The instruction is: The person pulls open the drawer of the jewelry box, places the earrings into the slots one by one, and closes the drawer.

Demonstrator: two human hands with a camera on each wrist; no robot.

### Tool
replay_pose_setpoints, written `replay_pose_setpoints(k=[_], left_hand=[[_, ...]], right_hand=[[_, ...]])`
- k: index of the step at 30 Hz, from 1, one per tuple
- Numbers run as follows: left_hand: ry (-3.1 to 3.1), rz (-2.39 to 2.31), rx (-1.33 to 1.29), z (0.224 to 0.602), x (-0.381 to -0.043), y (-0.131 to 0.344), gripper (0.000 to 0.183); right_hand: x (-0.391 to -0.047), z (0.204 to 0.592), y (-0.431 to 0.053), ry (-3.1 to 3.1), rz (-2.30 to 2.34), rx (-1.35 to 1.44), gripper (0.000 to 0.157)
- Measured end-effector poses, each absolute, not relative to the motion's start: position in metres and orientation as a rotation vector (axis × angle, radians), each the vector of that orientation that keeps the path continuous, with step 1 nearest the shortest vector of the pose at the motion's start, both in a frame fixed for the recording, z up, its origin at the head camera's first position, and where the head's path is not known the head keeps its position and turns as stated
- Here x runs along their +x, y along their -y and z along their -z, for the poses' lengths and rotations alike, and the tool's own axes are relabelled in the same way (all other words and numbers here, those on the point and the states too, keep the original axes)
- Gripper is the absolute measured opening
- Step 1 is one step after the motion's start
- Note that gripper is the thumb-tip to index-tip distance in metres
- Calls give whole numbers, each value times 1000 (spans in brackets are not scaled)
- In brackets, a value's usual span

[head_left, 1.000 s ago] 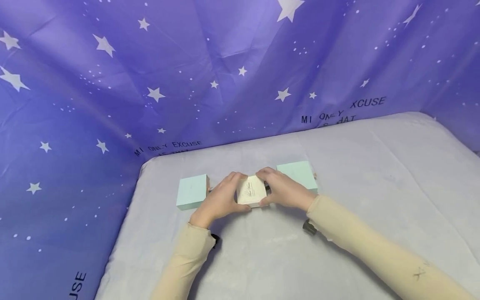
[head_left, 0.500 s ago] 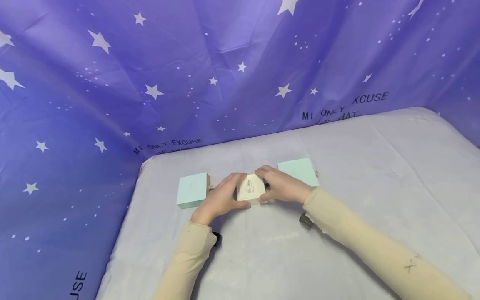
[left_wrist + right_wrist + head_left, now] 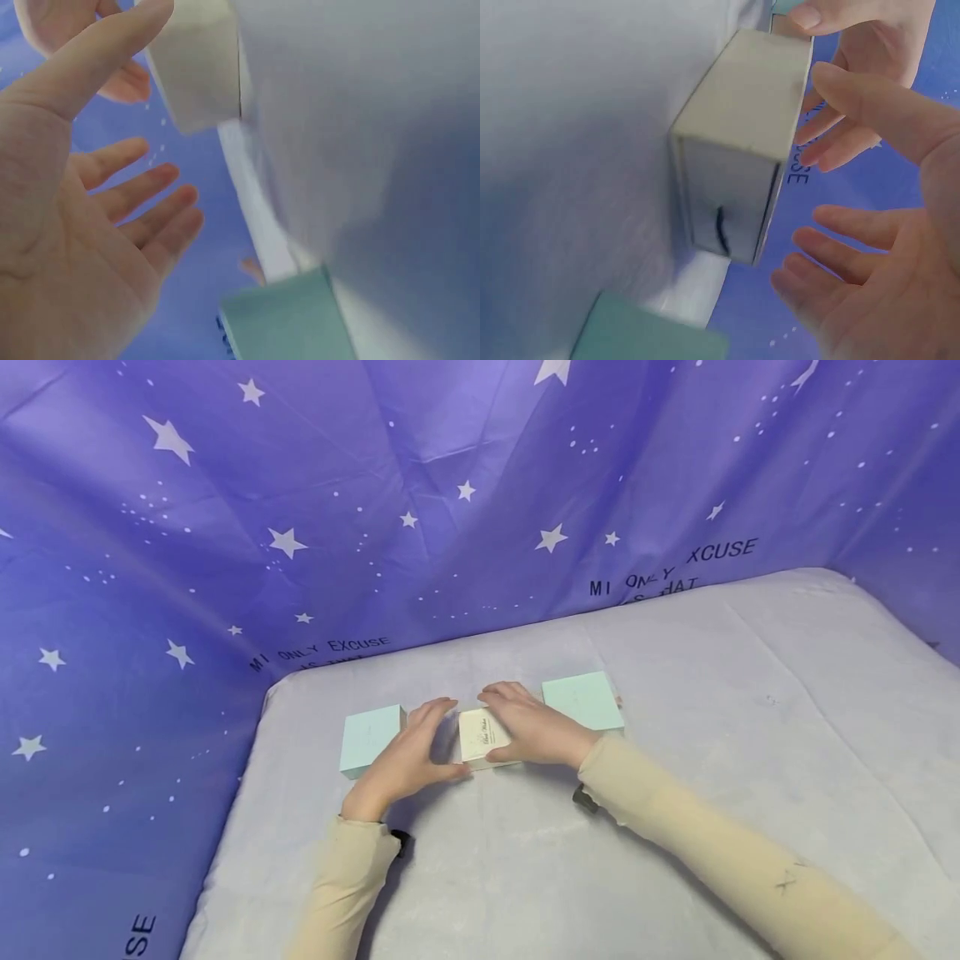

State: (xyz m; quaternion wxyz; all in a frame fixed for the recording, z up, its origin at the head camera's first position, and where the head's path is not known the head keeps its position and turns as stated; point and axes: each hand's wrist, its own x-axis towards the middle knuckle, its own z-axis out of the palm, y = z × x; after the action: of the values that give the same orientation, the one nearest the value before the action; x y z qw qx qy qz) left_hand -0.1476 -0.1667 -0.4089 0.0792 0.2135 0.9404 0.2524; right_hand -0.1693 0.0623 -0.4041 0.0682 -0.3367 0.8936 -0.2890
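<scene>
A small cream gift box (image 3: 476,737) with dark lettering on top lies on the cloth-covered table in the head view. In the right wrist view its end face (image 3: 724,199) carries a short black ribbon pull. My left hand (image 3: 405,758) is at the box's left end, its fingers spread and apart from the far side; the thumb is close to the near edge, and contact is unclear. My right hand (image 3: 536,727) reaches over the right part of the box and hides it. In the right wrist view the right hand's fingers (image 3: 840,255) are extended beside the box, not wrapped round it.
One mint-green box (image 3: 371,739) lies left of the cream box, partly behind the left hand. Another mint-green box (image 3: 583,700) lies to the right, behind the right hand, with a small ribbon tab. A purple star-patterned curtain (image 3: 450,568) hangs along the table's back edge.
Both hands held the cream box at its ends before; now their fingers are loosened. The left hand has drawn away to the left, and the right hand lies farther over the box.
</scene>
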Motion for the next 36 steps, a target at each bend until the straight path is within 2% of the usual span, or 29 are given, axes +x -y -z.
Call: replay_pose_setpoints(k=[10, 22, 36], left_hand=[[-2910, -771, 561, 399, -142, 209, 96], [-2943, -734, 414, 408, -150, 257, 114], [-2872, -728, 297, 413, -156, 283, 110]], right_hand=[[-175, 398, -27, -2631, 840, -1050, 84], [-182, 394, 3, -2574, 831, -945, 87], [-185, 411, 53, -2540, 868, -994, 94]])
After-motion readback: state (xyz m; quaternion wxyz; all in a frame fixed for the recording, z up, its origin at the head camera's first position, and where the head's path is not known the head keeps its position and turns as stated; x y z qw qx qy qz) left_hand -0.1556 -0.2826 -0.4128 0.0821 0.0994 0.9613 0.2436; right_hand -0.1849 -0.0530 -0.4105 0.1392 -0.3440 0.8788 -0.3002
